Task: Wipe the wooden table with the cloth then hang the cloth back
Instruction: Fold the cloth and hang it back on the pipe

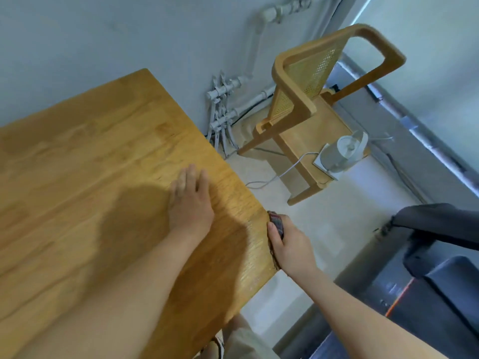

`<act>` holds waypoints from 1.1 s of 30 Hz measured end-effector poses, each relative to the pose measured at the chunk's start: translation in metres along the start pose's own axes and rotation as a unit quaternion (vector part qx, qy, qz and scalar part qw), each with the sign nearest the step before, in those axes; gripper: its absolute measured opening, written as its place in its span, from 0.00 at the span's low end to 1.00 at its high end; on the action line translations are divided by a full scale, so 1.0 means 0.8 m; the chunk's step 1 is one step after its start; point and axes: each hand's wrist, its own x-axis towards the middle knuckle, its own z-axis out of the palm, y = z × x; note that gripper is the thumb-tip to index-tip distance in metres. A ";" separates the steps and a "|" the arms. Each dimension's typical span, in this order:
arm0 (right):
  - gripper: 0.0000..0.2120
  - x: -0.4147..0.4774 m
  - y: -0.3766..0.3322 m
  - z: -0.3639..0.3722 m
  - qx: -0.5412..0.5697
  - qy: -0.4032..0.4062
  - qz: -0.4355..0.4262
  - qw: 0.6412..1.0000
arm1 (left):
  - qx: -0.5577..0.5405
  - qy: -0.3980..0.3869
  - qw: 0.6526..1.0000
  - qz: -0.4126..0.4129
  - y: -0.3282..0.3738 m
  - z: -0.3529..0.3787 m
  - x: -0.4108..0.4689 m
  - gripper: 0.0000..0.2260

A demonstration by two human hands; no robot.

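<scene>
The left hand (190,200) is lying flat, fingers spread, on the light-brown wooden table (85,164) near its right edge. The right hand (287,244) is clenching a dark patterned cloth (276,222) against that edge. A cane-backed wooden chair (308,99) is standing beyond.

A pale grey wall (129,35) runs behind, with white pipes (259,42) climbing it and a cluster of valves (221,99) low down near the floor. The floor (324,216) is light, cream-toned. A wooden chair (305,110) with a cane back stands near the wall; on its seat sits a white device (342,154), its white cable (274,180) trailing to the floor. At right a dark grey strip (404,141) borders the floor, and a black chair (440,255) sits in the lower corner. Light is soft and even.
</scene>
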 end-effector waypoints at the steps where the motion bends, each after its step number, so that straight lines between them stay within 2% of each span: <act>1: 0.14 -0.012 0.011 -0.001 0.028 0.001 0.014 0.999 | -0.002 -0.021 1.000 0.021 0.014 0.003 -0.020 0.29; 3: 0.13 -0.034 0.027 0.000 0.099 -0.013 0.069 0.993 | 0.000 -0.060 0.997 0.049 0.037 0.010 -0.052 0.31; 6: 0.12 -0.066 0.042 -0.004 0.195 -0.026 0.180 0.964 | -0.028 -0.112 0.991 0.072 0.056 0.015 -0.085 0.32; 9: 0.07 -0.089 0.037 -0.030 0.252 -0.026 0.217 0.943 | -0.201 -0.182 0.960 0.065 0.070 0.004 -0.106 0.23; 12: 0.06 -0.100 -0.003 -0.081 0.370 -0.043 0.203 0.906 | -0.384 -0.241 0.892 0.011 0.088 -0.026 -0.122 0.13; 14: 0.10 -0.108 -0.036 -0.114 0.484 -0.082 0.179 0.853 | -0.473 -0.264 0.839 -0.051 0.100 -0.051 -0.132 0.17; 16: 0.17 -0.114 -0.070 -0.140 0.581 -0.138 0.161 0.786 | -0.556 -0.297 0.770 -0.099 0.105 -0.076 -0.139 0.23; 17: 0.20 -0.115 -0.085 -0.149 0.615 -0.163 0.154 0.756 | -0.596 -0.311 0.731 -0.112 0.104 -0.087 -0.142 0.22; 18: 0.22 -0.116 -0.098 -0.157 0.636 -0.175 0.146 0.737 | -0.624 -0.310 0.708 -0.116 0.103 -0.100 -0.145 0.19; 19: 0.22 -0.117 -0.110 -0.163 0.644 -0.179 0.136 0.731 | -0.636 -0.287 0.707 -0.117 0.101 -0.114 -0.149 0.15; 21: 0.18 -0.116 -0.130 -0.172 0.631 -0.179 0.100 0.748 | -0.650 -0.211 0.721 -0.118 0.093 -0.138 -0.153 0.12; 24: 0.12 -0.110 -0.156 -0.187 0.544 -0.156 0.010 0.824 | -0.672 -0.126 0.720 -0.114 0.070 -0.176 -0.152 0.10; 26: 0.10 -0.105 -0.166 -0.197 0.491 -0.121 -0.022 0.862 | -0.676 -0.104 0.722 -0.105 0.047 -0.206 -0.149 0.12; 27: 0.11 -0.101 -0.169 -0.201 0.479 -0.117 -0.035 0.870 | -0.663 -0.105 0.736 -0.089 0.036 -0.222 -0.149 0.15; 28: 0.13 -0.098 -0.172 -0.205 0.459 -0.122 -0.053 0.878 | -0.631 -0.109 0.765 -0.065 0.024 -0.236 -0.149 0.19; 31: 0.18 -0.081 -0.183 -0.219 0.305 -0.151 -0.120 0.932 | -0.468 -0.146 0.871 0.006 -0.003 -0.276 -0.151 0.24; 33: 0.14 -0.068 -0.194 -0.225 0.160 -0.168 -0.170 0.958 | -0.363 -0.178 0.914 0.023 -0.013 -0.290 -0.149 0.19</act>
